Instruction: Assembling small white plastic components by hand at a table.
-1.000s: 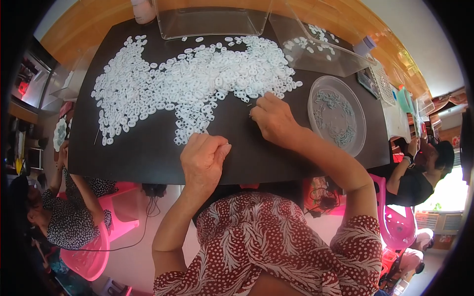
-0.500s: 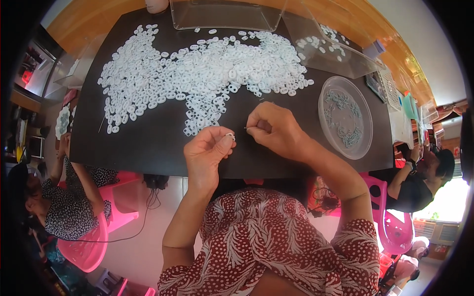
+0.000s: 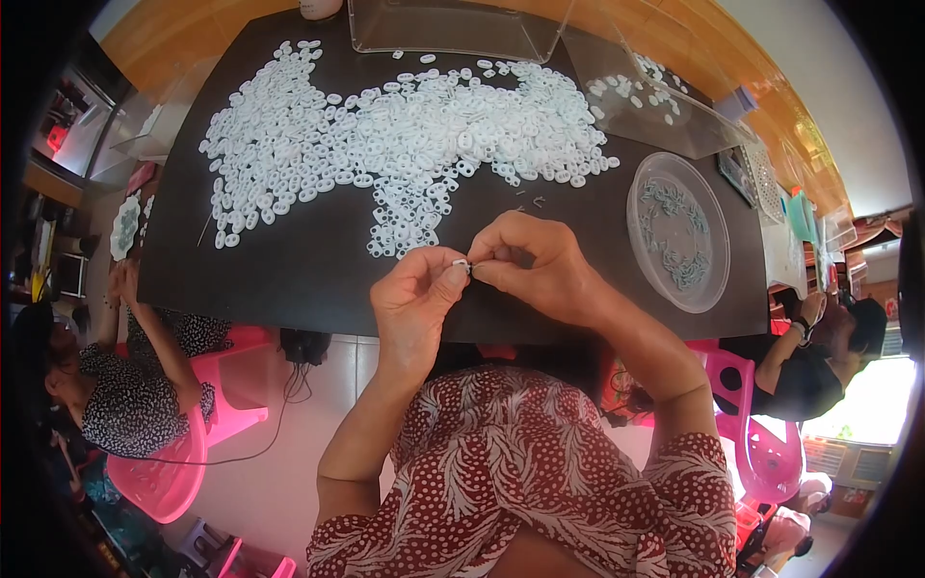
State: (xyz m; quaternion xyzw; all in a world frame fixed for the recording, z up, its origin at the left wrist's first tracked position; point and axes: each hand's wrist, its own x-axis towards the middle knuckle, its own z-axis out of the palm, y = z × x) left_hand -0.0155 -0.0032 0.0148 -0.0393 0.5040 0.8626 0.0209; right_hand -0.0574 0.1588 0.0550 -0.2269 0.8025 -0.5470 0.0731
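Observation:
My left hand [image 3: 412, 299] pinches a small white oval plastic piece [image 3: 461, 262] between thumb and forefinger, just above the dark table near its front edge. My right hand [image 3: 540, 268] is closed in a pinch, its fingertips against the right side of that piece. A tiny grey metal piece sits in the right fingertips, mostly hidden. Beyond the hands spreads a large pile of white oval pieces [image 3: 424, 120] with holes, a narrow tongue of it reaching toward my left hand. On the right, a round clear plastic tray [image 3: 715, 289] holds several small grey metal pieces.
Clear plastic bins [image 3: 462, 46] stand at the back of the dark table [image 3: 279, 289]; white pieces lie near the right one. A few loose grey bits [image 3: 538, 201] rest beyond my right hand. A person [image 3: 145, 385] sits at left, another [image 3: 819, 361] at right, by pink chairs [image 3: 169, 482].
My right hand has moved left, so its fingertips now meet the white piece in my left hand. Before, a gap lay between the hands. The view has shifted slightly.

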